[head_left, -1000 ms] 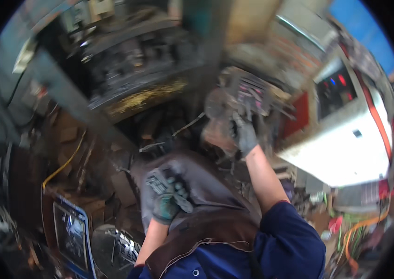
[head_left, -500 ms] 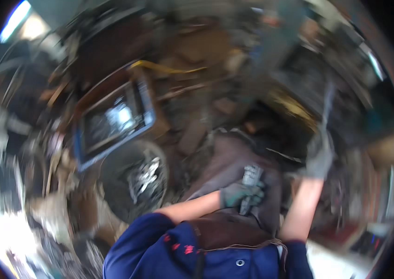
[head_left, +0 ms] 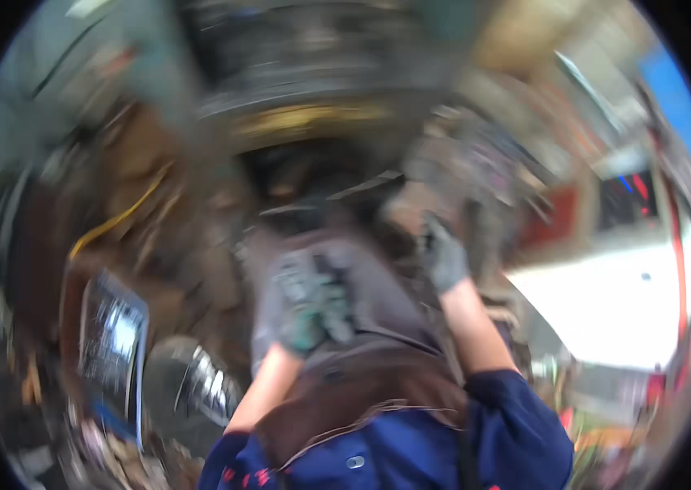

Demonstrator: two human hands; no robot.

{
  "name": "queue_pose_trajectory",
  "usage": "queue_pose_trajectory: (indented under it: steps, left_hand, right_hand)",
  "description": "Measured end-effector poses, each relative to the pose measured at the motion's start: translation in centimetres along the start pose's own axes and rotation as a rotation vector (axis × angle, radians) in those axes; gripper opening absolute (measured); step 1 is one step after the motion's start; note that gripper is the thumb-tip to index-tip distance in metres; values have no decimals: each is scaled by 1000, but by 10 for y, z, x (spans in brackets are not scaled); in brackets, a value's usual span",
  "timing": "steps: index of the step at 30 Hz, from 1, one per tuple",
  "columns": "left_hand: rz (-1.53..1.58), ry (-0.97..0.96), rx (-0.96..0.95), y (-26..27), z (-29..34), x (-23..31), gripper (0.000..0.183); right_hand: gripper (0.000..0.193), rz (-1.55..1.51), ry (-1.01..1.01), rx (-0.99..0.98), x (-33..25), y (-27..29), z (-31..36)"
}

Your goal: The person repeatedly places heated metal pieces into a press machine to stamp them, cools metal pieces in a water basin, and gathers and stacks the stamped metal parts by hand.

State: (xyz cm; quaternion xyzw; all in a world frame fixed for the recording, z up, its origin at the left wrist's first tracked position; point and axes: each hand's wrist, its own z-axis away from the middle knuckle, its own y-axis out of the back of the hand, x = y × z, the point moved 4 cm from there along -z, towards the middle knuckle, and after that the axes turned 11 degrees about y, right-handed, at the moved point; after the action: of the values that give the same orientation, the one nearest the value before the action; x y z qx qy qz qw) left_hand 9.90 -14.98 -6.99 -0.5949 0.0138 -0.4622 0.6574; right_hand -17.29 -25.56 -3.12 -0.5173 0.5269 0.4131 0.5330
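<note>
Motion blur smears the whole view. My left hand, in a grey-green glove, lies over the lap of my brown apron. Its fingers look closed round a dark grey elongated object, whose kind I cannot make out. My right hand, in a grey glove, is out beside the apron's right edge, its fingers pointing up and away from me. Whether those fingers grip anything is lost in the blur. A thin pale strip lies beyond the apron, left of the right hand.
At far left stands a blue-edged frame with a shiny surface, beside a round dark container of shiny metal pieces. A yellow strip lies beyond. Ahead is machinery with a yellowish band; a white panel is at right.
My view has swung to the right, so the frame and round container sit further left. My right hand has come nearer the apron; the long thin grey bar it held no longer shows in it.
</note>
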Motion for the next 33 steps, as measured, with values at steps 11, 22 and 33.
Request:
queue_pose_trajectory:
  steps: [11, 22, 33]
  left_hand:
    - [324, 74, 98, -35, -20, 0, 17]
    - [406, 35, 41, -31, -14, 1, 22]
    - [451, 22, -19, -21, -7, -4, 30]
  right_hand:
    - [54, -160, -156, 673, -4, 153, -42]
    - [13, -230, -167, 499, -67, 96, 20]
    - [11, -173, 25, -215, -153, -154, -145]
